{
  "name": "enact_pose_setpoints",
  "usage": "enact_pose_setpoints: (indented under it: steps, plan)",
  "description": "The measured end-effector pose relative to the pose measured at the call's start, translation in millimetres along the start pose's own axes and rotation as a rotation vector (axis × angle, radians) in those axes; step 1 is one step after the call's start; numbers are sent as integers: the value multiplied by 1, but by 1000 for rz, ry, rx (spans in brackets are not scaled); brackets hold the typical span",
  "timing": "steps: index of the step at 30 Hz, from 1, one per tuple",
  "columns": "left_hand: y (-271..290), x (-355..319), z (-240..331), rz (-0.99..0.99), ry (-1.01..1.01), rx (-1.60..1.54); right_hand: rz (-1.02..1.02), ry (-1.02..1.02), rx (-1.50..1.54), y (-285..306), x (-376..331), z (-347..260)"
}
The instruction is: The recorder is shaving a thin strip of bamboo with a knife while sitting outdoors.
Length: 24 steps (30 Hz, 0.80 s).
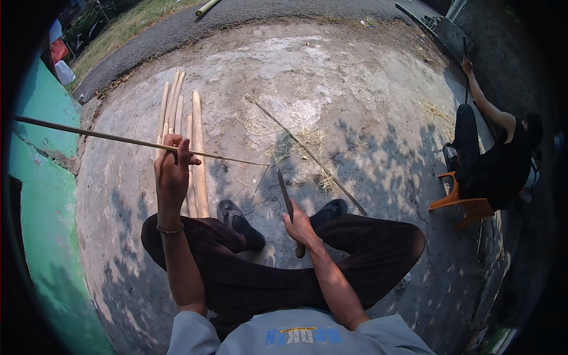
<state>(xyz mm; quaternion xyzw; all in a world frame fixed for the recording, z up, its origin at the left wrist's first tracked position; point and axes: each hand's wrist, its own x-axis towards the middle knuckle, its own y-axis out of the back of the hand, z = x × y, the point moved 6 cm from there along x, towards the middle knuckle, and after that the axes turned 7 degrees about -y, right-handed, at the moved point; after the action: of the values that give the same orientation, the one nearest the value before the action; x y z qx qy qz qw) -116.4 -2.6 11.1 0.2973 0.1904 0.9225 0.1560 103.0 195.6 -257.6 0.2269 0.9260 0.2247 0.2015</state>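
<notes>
My left hand [170, 180], raised over the left side, is closed around a long thin bamboo strip [89, 132]. The strip runs from the far left across my fingers, and its thin tip ends near the middle, close to the knife's point. In front of my lap, my right hand [302, 226] grips a knife [285, 192] by its handle. The dark blade points up and away from me, apart from the strip. Below the hand the handle's rounded end shows.
Several bamboo poles [199, 148] lie on the concrete at the left. A long thin stick [287, 131] lies slantwise amid pale shavings [316, 145]. At the right, a person [497, 160] sits on an orange chair [467, 204], holding a dark stick. A green wall [50, 236] stands left.
</notes>
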Motion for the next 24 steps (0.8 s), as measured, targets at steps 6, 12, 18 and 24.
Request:
enact_pose_setpoints:
  steps: [6, 12, 18, 24]
  plan:
    - [-5, 0, 18, 28, -186, 122, -18, -65, -22, -13, 9, 19]
    - [1, 0, 14, 199, -224, 162, -86, -75, -18, -22, 10, 22]
    - [-2, 3, 13, 269, -196, 84, -196, -83, -61, -33, 9, 33]
    - [-2, 4, 1, 266, -136, 36, -266, -58, -88, -36, 6, 29]
